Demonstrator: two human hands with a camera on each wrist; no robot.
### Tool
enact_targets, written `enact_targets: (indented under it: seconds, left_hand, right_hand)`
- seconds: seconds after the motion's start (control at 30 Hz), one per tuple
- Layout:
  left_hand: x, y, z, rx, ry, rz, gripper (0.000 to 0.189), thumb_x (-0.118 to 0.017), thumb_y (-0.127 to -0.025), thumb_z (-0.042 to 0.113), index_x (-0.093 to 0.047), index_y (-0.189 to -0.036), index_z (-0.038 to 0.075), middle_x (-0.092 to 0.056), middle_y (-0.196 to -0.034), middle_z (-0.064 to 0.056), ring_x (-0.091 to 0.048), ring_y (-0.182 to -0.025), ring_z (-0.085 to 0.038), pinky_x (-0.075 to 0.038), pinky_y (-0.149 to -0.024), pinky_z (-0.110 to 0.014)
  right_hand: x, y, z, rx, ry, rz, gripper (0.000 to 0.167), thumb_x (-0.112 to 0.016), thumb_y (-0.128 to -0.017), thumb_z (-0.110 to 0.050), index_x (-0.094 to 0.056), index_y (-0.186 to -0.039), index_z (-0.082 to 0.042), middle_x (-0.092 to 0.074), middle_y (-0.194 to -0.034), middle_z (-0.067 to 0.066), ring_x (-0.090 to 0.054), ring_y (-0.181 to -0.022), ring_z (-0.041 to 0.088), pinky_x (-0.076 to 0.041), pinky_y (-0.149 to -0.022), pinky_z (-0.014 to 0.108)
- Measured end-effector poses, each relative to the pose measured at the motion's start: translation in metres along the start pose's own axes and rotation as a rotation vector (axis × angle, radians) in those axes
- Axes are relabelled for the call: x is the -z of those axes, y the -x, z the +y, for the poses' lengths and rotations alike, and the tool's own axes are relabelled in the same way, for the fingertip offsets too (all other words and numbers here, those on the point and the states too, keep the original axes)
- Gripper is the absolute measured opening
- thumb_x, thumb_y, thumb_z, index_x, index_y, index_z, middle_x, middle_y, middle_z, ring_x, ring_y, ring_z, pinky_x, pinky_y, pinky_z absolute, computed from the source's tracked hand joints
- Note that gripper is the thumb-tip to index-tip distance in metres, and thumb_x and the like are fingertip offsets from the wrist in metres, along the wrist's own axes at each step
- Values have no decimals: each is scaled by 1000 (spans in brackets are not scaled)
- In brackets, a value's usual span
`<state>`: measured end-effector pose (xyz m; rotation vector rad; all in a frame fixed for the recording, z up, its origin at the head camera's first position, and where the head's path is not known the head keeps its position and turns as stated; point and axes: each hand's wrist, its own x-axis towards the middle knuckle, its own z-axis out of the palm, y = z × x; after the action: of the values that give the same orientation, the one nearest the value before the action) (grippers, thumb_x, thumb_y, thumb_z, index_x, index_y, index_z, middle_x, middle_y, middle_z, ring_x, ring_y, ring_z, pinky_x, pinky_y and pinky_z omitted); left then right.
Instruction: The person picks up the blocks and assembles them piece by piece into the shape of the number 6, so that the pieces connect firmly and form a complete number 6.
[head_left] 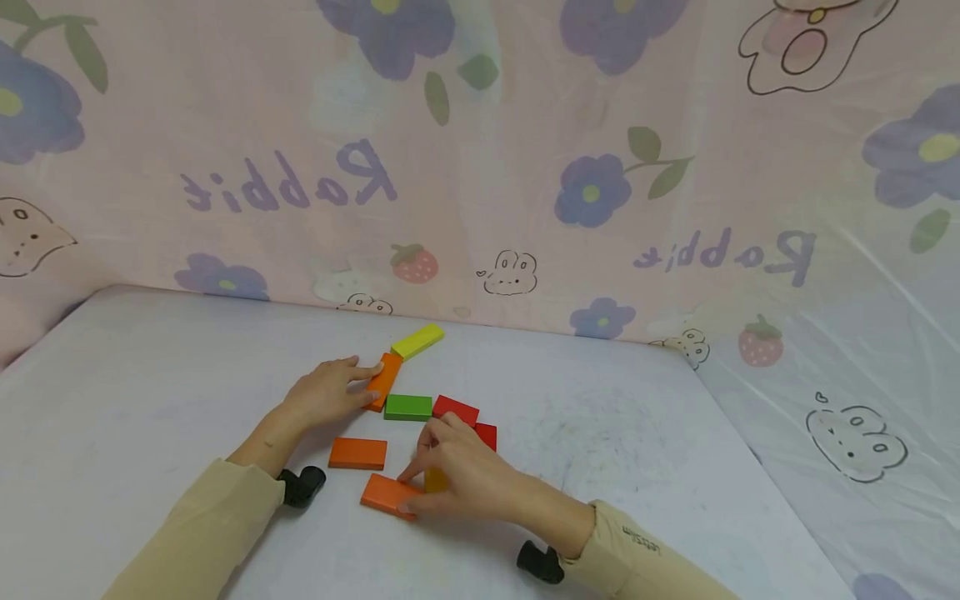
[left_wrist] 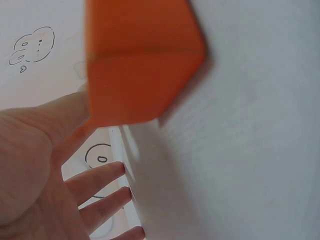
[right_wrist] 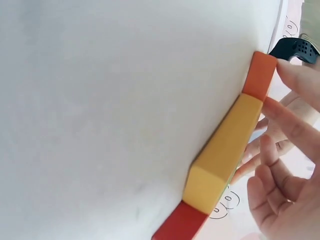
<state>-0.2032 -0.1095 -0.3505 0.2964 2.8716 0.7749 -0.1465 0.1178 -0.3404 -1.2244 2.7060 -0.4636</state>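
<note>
My left hand lays its thumb and index finger, fairly straight, along an orange block. In the left wrist view, an orange block close to the camera hides those fingertips, while the other fingers spread below it. My right hand pinches another orange block between thumb and index finger across its narrow width. Beside it, a yellow-orange block is partly covered by that hand; the right wrist view shows it lined up between the orange block and a red block.
A yellow block lies at the far end of the bent row. A green block and two red blocks continue it. A loose orange block lies between my hands on the white table. A printed curtain hangs behind.
</note>
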Motion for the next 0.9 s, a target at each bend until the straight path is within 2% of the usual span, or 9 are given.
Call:
enact_targets:
  seconds: [0.2,0.43,0.9]
  left_hand:
    - [-1,-1,1,24,14,-17,50,-59,-94,30,-49,-140,14,-35,-148,-29,-31,-135,-50,-28,-105,-68]
    - [0,-1,-1,14,20,-17,49,-58,-95,28,-49,-140,14,-34,-148,-29,-30,-135,-50,-27,-105,-69]
    - [0,-1,-1,12,12,-21,49,-57,-95,29,-50,-140,13,-35,-148,-29,-30,-135,-50,-28,-104,-69]
  right_hand:
    - [-2,-4,-1,-39,-7,17,23,-76,-80,-40,-77,-99,-26,-52,-88,-10,-39,-90,4,-31,-67,12]
    - [-3,-8,-1,-73,-10,37,22,-76,-80,-38,-78,-97,-24,-55,-87,-8,-40,-90,4,-33,-66,12]
    - [-2,-10,2,-138,-117,31,18,-78,-79,-33,-78,-91,-20,-58,-83,-7,-42,-87,4,-37,-65,13]
